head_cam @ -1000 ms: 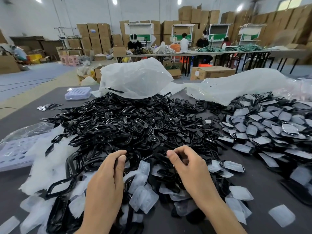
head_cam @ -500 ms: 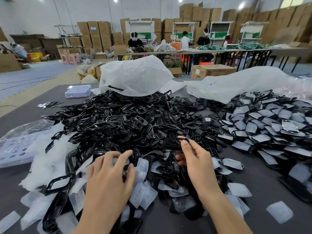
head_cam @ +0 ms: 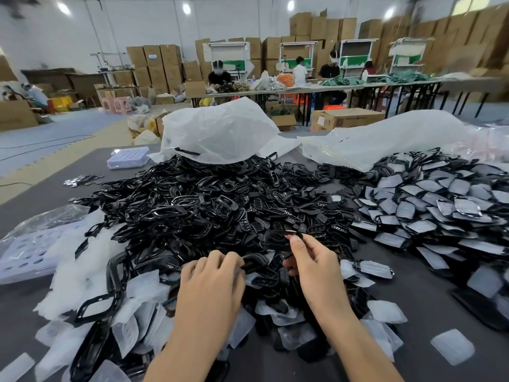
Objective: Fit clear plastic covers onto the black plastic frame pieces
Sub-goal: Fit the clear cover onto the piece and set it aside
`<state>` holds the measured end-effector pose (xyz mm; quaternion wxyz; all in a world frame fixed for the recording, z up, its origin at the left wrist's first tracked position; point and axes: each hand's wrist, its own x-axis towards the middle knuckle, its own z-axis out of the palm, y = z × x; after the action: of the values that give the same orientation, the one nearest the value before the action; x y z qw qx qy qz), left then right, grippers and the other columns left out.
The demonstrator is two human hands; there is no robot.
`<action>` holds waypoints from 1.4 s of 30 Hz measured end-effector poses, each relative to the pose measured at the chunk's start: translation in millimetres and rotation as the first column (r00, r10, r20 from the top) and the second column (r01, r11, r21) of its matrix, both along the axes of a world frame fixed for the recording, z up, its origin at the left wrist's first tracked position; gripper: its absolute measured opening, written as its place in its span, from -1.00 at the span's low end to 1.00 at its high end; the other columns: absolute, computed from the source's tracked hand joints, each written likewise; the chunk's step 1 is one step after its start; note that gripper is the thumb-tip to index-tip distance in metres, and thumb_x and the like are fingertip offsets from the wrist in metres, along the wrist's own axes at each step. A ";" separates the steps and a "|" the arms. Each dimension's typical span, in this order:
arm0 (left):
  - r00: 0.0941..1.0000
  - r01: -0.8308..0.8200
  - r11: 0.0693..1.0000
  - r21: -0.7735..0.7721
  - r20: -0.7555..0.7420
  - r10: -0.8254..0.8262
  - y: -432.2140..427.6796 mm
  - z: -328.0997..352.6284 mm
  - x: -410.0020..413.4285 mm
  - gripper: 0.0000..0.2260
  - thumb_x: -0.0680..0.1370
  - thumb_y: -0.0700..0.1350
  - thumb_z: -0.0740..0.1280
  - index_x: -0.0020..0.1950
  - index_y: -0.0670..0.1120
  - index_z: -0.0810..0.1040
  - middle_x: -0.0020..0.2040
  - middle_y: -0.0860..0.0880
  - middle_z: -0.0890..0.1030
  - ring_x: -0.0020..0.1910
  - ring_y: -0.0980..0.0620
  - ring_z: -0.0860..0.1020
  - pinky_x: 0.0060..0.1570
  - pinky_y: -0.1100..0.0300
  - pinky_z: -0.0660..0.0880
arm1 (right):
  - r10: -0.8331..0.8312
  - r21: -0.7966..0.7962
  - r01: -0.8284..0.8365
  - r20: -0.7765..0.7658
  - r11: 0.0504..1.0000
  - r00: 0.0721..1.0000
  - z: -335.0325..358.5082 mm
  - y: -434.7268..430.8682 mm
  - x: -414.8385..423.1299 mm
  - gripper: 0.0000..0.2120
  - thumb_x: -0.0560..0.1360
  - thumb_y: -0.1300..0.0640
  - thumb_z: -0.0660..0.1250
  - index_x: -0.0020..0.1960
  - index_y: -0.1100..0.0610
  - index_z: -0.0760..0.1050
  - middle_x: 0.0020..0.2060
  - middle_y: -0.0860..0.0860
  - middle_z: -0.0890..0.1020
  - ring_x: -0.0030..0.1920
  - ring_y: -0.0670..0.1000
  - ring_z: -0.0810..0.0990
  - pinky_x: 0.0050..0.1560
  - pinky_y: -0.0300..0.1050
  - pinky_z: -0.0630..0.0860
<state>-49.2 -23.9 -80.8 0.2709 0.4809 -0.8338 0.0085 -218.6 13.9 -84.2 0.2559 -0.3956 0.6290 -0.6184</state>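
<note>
The right grip [head_cam: 314, 271] pinches a black frame piece [head_cam: 276, 239] between its thumb and first finger. It holds the piece up, just over the big pile. The left grip [head_cam: 212, 285] is right beside it. Its fingers are curled, and the tips hold the edge of a second black piece [head_cam: 255, 261] that lies low, between the two grips.

Both grips are over the near edge of a big pile of black frame pieces [head_cam: 192, 210]. This pile fills the middle of the grey tabletop [head_cam: 41, 188]. Loose clear covers [head_cam: 143, 286] lie under and around the grips, mixed in with more black pieces. One clear cover [head_cam: 451, 346] lies alone on the tabletop at the near right.

To the right is another heap, of covered pieces [head_cam: 440, 210], black with a pale cover on top. Behind the big pile sits a crumpled white bag [head_cam: 217, 133]. A second white bag [head_cam: 385, 136] lies behind the heap on the right. A pale tray [head_cam: 128, 157] with small holes sits at the far left of the tabletop.
</note>
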 end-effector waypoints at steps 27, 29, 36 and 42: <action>0.628 0.292 0.901 0.322 -0.774 0.073 1.5 7.4 13.0 -0.86 0.55 -0.07 0.41 -0.09 0.20 0.65 -0.05 0.17 0.67 -0.21 0.14 0.62 -0.13 0.14 0.58 | 0.276 -0.032 -0.278 -0.058 0.960 0.959 5.1 6.5 23.2 -0.78 0.67 0.04 0.26 0.06 -0.21 0.65 -0.19 -0.13 0.73 -0.14 -0.14 0.69 -0.08 -0.32 0.55; 0.619 0.298 0.899 0.321 -0.782 0.074 1.8 7.4 12.6 -0.88 0.55 -0.08 0.42 -0.11 0.17 0.65 -0.06 0.19 0.67 -0.22 0.14 0.62 -0.12 0.15 0.59 | 0.300 -0.026 -0.302 -0.067 0.953 0.952 5.4 7.1 24.6 -0.79 0.67 0.05 0.26 0.09 -0.20 0.65 -0.19 -0.12 0.73 -0.14 -0.16 0.68 -0.06 -0.32 0.55; 0.613 0.332 0.895 0.297 -0.789 0.034 1.7 6.7 13.0 -0.82 0.55 -0.09 0.41 -0.10 0.22 0.54 -0.24 -0.02 0.62 -0.27 -0.07 0.57 -0.23 0.17 0.54 | 0.398 -0.039 -0.401 -0.070 0.915 0.915 5.5 8.7 26.5 -0.76 0.69 0.08 0.23 0.16 -0.17 0.63 -0.23 -0.10 0.70 -0.16 -0.15 0.65 -0.02 -0.30 0.54; 0.641 0.415 0.843 0.343 -0.767 -0.003 0.3 7.3 16.9 -0.72 0.59 -0.17 0.36 0.01 0.26 0.52 -0.29 0.08 0.58 -0.34 0.14 0.51 -0.29 0.36 0.45 | 0.439 -0.024 -0.443 -0.106 0.896 0.892 4.1 9.7 27.3 -0.75 0.70 0.03 0.21 0.20 -0.24 0.59 -0.20 -0.06 0.70 -0.14 -0.12 0.65 0.01 -0.24 0.56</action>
<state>-32.3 -23.5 -73.6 0.4536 0.3901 -0.6751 -0.4316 -191.3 23.5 -80.1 0.3488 -0.5637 0.5199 -0.5388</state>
